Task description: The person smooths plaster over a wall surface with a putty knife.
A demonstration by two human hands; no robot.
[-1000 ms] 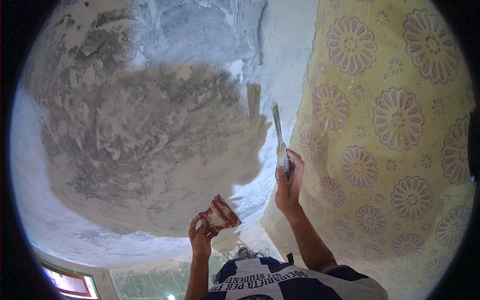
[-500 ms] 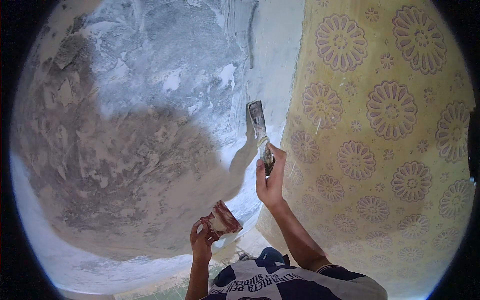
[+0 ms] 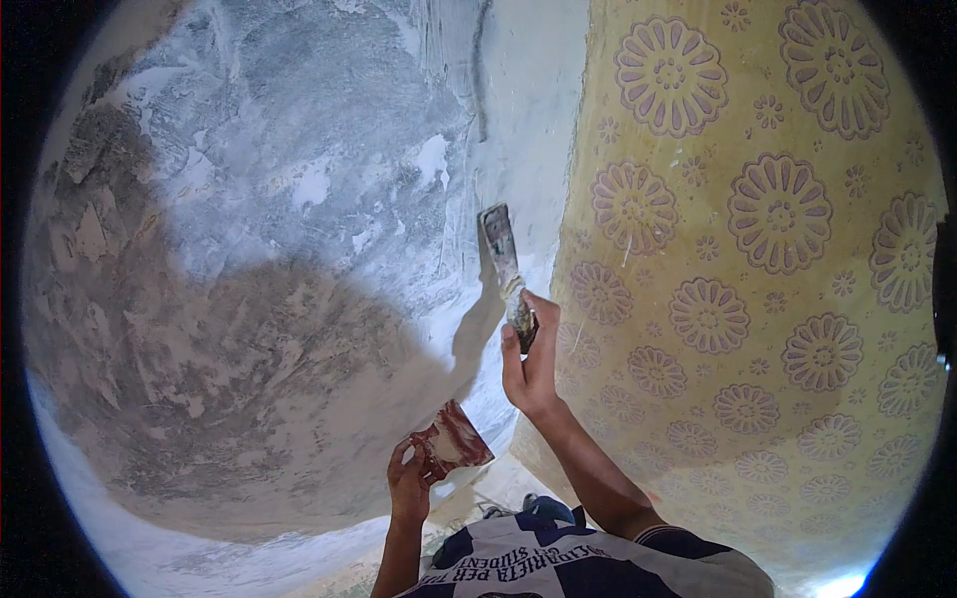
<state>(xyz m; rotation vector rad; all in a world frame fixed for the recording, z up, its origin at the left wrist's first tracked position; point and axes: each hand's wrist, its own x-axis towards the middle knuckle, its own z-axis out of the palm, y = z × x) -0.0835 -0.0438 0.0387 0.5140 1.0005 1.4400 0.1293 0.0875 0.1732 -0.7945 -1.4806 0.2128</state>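
My right hand [image 3: 530,364] grips a putty knife [image 3: 500,244] crusted with white and dark compound, its blade raised over the pale plastered strip [image 3: 513,149] beside the patchy grey surface [image 3: 289,140]. I cannot tell whether the blade touches it. Lower and to the left, my left hand [image 3: 409,478] holds a reddish-brown scraper plate [image 3: 449,439] smeared with pale compound, fingers curled round its left end.
A yellow surface [image 3: 763,379] with purple flower patterns runs along the right, meeting the pale strip at a rough edge. Shadows fall over the lower grey surface. My checked shirt [image 3: 558,558] fills the bottom edge.
My right hand and knife have moved left, the blade now showing its broad face. My left hand and plate have shifted slightly right. More of the lit grey surface shows at upper left.
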